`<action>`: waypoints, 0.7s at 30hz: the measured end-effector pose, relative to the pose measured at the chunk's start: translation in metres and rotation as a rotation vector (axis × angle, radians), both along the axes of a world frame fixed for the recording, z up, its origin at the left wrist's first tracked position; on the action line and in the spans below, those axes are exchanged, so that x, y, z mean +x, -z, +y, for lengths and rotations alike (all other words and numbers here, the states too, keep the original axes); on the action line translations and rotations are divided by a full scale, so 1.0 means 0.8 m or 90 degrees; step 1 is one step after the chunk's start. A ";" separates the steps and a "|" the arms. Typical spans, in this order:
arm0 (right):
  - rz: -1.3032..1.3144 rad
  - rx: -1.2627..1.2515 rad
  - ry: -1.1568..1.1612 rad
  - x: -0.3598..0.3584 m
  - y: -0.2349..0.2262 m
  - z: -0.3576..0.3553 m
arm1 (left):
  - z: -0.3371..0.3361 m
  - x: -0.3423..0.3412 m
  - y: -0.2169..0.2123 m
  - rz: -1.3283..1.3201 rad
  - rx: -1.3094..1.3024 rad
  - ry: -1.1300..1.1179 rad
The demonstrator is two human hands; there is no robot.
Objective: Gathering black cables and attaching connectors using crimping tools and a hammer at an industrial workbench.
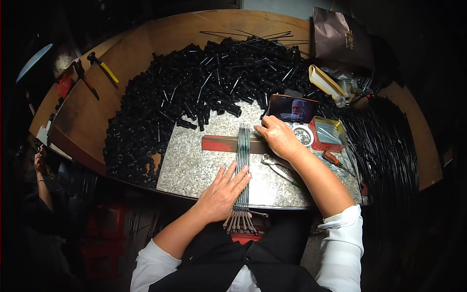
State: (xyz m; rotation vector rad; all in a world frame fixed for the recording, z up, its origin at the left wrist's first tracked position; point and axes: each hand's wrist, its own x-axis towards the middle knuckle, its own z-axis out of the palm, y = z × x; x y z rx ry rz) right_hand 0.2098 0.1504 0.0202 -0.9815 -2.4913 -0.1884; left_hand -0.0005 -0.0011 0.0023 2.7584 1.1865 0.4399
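Several thin dark rods (243, 151) lie side by side in a flat row, pointing away from me across a reddish-brown bar (219, 143) on the speckled stone slab (185, 170). Their near ends are bent and hang over the slab's front edge. My left hand (223, 195) rests on the row with fingers stretched out. At the far tips, to their right, my right hand (279, 137) has thumb and fingers pinched together; whatever is between them is too small to make out. Metal pliers (278, 170) lie below my right wrist.
Black tubular parts (194, 82) are heaped behind the slab. To the right are a phone (293, 108), a white dish (303, 136), a red tin (327, 141), a screwdriver (332, 157) and black rods (384, 141). Yellow-handled pincers (104, 68) hang left. Another person's hand (39, 159) shows far left.
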 end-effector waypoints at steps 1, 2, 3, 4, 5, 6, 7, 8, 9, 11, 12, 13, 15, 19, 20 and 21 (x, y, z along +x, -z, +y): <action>-0.008 0.006 -0.006 0.000 -0.002 0.001 | 0.000 0.000 0.001 0.001 0.002 0.001; -0.016 0.012 -0.011 -0.001 -0.002 0.003 | 0.001 -0.001 0.003 0.002 0.003 0.003; -0.015 0.012 -0.012 0.000 -0.002 0.004 | 0.001 -0.001 0.004 0.002 0.003 0.002; -0.011 0.022 -0.016 0.000 -0.002 0.005 | 0.002 -0.001 0.006 0.001 0.009 0.005; -0.006 0.033 -0.020 0.000 -0.001 0.006 | 0.002 -0.001 0.006 0.000 0.015 0.008; -0.006 0.032 -0.021 -0.001 -0.002 0.006 | 0.002 -0.001 0.006 0.000 0.015 0.007; -0.011 0.048 -0.024 -0.002 -0.004 0.005 | 0.002 -0.001 0.005 0.001 0.006 0.006; -0.016 0.063 -0.027 -0.004 -0.004 0.004 | 0.001 -0.001 0.005 0.002 -0.002 0.004; -0.017 0.063 -0.027 -0.006 -0.004 0.004 | 0.001 -0.001 0.004 0.001 -0.002 0.005; -0.011 0.062 -0.034 -0.011 -0.003 0.003 | 0.001 0.000 0.002 0.010 -0.002 0.004; -0.011 0.062 -0.035 -0.015 0.001 0.004 | 0.001 0.000 0.002 0.010 -0.002 0.004; 0.018 0.055 -0.027 -0.020 0.006 0.006 | 0.000 0.000 0.002 0.003 -0.004 0.001; 0.062 0.030 -0.011 -0.023 0.010 0.010 | -0.001 0.000 0.002 -0.006 -0.005 -0.002; 0.166 0.053 0.022 -0.004 -0.003 0.008 | 0.001 0.000 0.008 0.019 0.008 0.003; 0.158 0.061 0.053 0.008 -0.013 0.005 | 0.001 0.000 0.009 0.016 0.016 0.002; 0.135 0.070 0.084 0.029 -0.023 0.005 | -0.001 0.000 0.006 0.014 0.015 0.002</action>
